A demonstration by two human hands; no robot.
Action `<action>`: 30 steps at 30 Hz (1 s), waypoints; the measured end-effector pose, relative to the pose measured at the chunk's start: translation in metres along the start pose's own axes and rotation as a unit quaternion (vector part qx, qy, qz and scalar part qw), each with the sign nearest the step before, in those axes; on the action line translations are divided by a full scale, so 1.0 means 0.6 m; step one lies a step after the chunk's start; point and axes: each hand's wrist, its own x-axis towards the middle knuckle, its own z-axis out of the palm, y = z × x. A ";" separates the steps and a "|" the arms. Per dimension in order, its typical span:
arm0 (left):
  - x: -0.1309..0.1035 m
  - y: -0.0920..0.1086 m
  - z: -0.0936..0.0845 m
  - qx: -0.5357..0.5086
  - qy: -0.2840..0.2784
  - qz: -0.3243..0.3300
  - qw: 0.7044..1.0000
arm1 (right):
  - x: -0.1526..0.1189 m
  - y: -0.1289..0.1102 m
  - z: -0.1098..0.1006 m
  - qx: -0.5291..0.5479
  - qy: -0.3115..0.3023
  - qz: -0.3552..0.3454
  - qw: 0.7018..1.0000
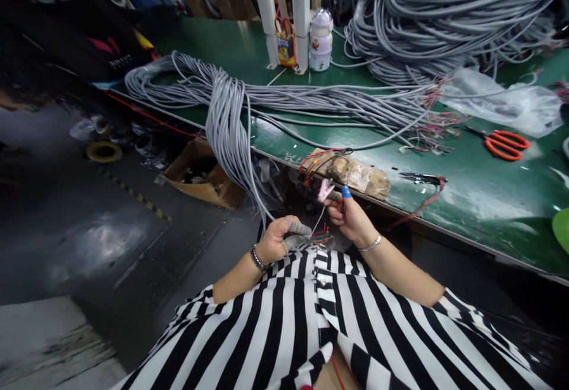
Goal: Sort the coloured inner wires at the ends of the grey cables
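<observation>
My left hand [284, 239], its fingertips wrapped in grey tape or cots, is closed on the end of a grey cable near my lap. Several thin coloured wires [320, 236] fan out from that end. A thin pale strand [318, 221] runs up from there to my right hand [347, 215], whose fingers are pinched together on it. One right fingertip wears a blue cover. Right beside those fingers is a pale pink clip-like piece [326, 190], at the edge of a taped wooden block [355, 173] with red and orange leads. What lies inside the right fingers is partly hidden.
A bundle of grey cables [275, 96] lies along the green bench [466, 200] and hangs over its edge. Orange-handled scissors [505, 144], black pliers [420, 178], a plastic bag [502, 99], a bottle [320, 40] and a big cable coil [444, 22] rest there. Below stands a cardboard box [208, 185].
</observation>
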 end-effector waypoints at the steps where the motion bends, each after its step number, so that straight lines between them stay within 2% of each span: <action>1: 0.000 -0.001 -0.001 0.010 0.003 0.010 1.000 | 0.000 0.000 0.001 -0.004 -0.005 0.003 1.000; 6: 0.001 -0.013 -0.002 0.057 0.012 0.064 0.996 | -0.006 0.004 0.000 -0.036 -0.041 0.015 0.998; 10: 0.004 -0.022 -0.003 0.143 0.023 0.140 0.979 | -0.019 0.016 -0.011 -0.078 -0.053 0.002 0.996; 12: 0.005 -0.023 -0.004 0.204 0.037 0.161 0.965 | -0.030 0.019 -0.022 -0.109 -0.016 -0.058 0.992; 14: 0.006 -0.022 -0.007 0.255 0.052 0.172 0.950 | -0.042 0.015 -0.034 -0.151 0.035 -0.161 0.975; 16: 0.007 -0.018 -0.009 0.296 0.056 0.186 0.935 | -0.058 0.001 -0.040 -0.220 0.060 -0.273 0.934; 19: 0.010 -0.011 -0.011 0.361 0.038 0.212 0.907 | -0.084 -0.030 -0.033 -0.376 0.003 -0.396 0.838; 21: 0.011 -0.007 -0.011 0.395 0.026 0.222 0.891 | -0.097 -0.047 -0.020 -0.469 -0.064 -0.417 0.776; 23: 0.011 -0.005 -0.010 0.407 0.019 0.233 0.883 | -0.102 -0.054 -0.008 -0.514 -0.119 -0.406 0.746; 24: 0.009 -0.005 -0.011 0.408 0.021 0.241 0.881 | -0.102 -0.054 -0.005 -0.514 -0.131 -0.398 0.748; 26: 0.004 -0.007 -0.012 0.398 0.040 0.263 0.878 | -0.098 -0.047 -0.007 -0.482 -0.112 -0.381 0.781; 28: -0.003 -0.010 -0.015 0.380 0.072 0.287 0.876 | -0.090 -0.037 -0.016 -0.420 -0.047 -0.348 0.837; 30: -0.008 -0.013 -0.018 0.361 0.105 0.302 0.876 | -0.076 -0.026 -0.025 -0.343 0.021 -0.287 0.894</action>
